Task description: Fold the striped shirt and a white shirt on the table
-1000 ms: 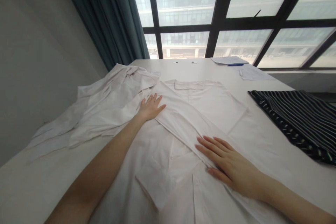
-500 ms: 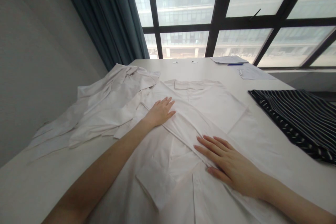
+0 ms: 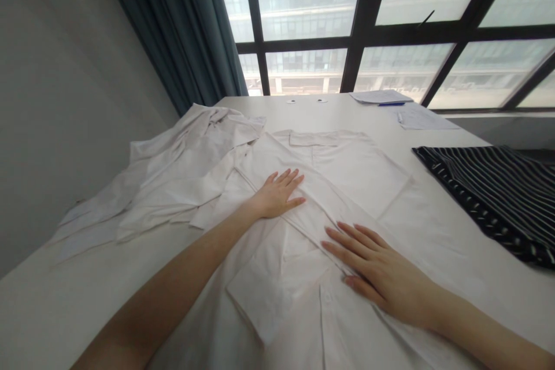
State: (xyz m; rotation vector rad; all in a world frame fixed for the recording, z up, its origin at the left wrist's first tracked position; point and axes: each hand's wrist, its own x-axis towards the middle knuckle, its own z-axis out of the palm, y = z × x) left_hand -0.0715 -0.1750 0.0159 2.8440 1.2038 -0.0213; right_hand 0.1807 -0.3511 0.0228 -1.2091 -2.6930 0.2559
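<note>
A white shirt (image 3: 351,170) with a button placket lies spread on the white table (image 3: 251,101), its collar end away from me. One folded strip of it, which looks like a sleeve (image 3: 314,193), runs diagonally across the body. Flat on the upper part of this strip rests my left hand (image 3: 280,193), fingers spread. My right hand (image 3: 375,269) lies palm down lower along the same strip, its fingers stretched out. Neither hand grips the cloth. What lies beneath the palms is hidden.
Rumpled white garments (image 3: 186,162) are heaped at the left. A black striped cloth (image 3: 498,196) lies at the right edge. Papers (image 3: 381,96) and a blue pen (image 3: 391,104) sit at the far right, near the window. A dark blue curtain (image 3: 173,23) hangs at the left.
My left hand has slid a little to the right and towards me along the strip of cloth. My right hand stays in nearly the same place.
</note>
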